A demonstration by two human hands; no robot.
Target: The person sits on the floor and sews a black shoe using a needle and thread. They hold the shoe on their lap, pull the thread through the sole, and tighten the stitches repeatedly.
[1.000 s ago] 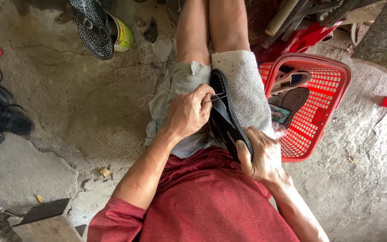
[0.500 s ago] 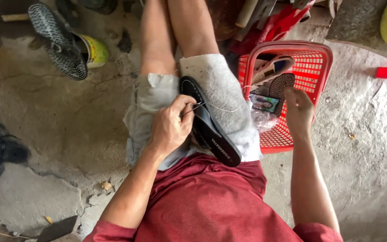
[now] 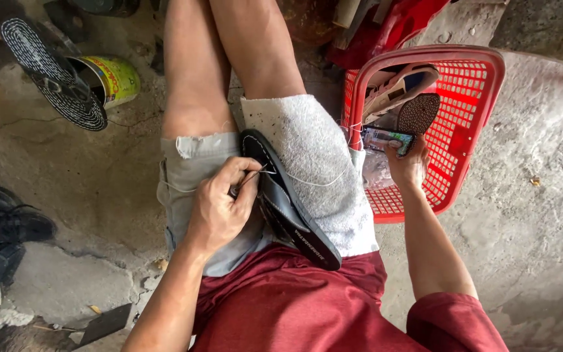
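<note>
The black sandal lies on edge across your lap at the centre of the frame, wedged between your thighs and resting against the pale towel draped over your right thigh. A white thread runs from its sole edge across that towel. Your left hand is closed tight, fingers pinched around a thin needle-like tool whose tip meets the sandal's upper rim. To the right, the red plastic basket sits on the concrete floor, just beside your right leg; inside it lie a light-coloured sandal, a dark brown woven sole and some clear plastic wrapping. Your right hand reaches into that basket, fingers curled around a small flat packet with a colourful face, gripping it at its lower edge. In the upper left of the frame a tin can lies on its side, with a black patterned shoe sole leaning against it. Dark shoes sit at the left edge.
</note>
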